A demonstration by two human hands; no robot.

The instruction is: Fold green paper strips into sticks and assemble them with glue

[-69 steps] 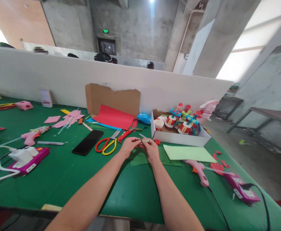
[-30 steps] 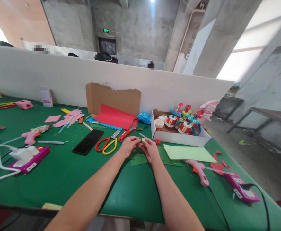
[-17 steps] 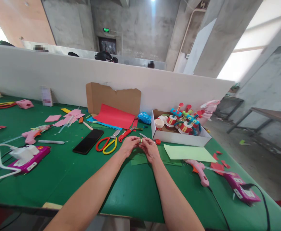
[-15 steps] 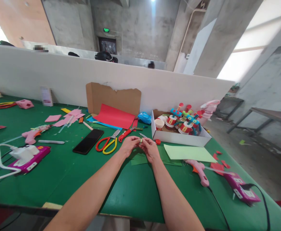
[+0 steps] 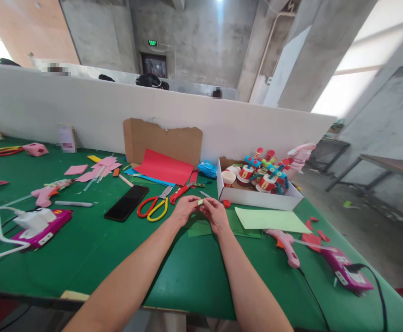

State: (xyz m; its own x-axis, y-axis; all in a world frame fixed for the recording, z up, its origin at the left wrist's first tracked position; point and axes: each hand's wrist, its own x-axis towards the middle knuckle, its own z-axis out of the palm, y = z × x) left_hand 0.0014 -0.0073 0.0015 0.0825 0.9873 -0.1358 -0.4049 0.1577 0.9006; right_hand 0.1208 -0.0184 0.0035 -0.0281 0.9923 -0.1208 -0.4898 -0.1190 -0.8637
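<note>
Between my fingertips is a small light green paper piece [image 5: 200, 202]. My left hand [image 5: 186, 210] pinches it from the left, and my right hand [image 5: 215, 213] grips its right side, with the fingertips of both hands nearly touching. Beneath the hands, dark green sheets [image 5: 201, 229] lie on the green table [image 5: 187, 276]. Just left of my left hand are scissors [image 5: 156, 203] with one red and one yellow handle, and a red-handled tool [image 5: 180, 191]. A light green sheet [image 5: 270, 219] rests to the right of my right hand.
A white box [image 5: 259, 199] of cup figures stands at the back right. A pink glue gun [image 5: 286, 246] and a purple power strip [image 5: 347, 271] lie at the right. A black phone [image 5: 126, 203] is left of the scissors, and red paper [image 5: 165, 167] lies behind.
The small green piece has turned between my fingertips and shows a wider, flatter face. Both hands remain in almost the same place.
</note>
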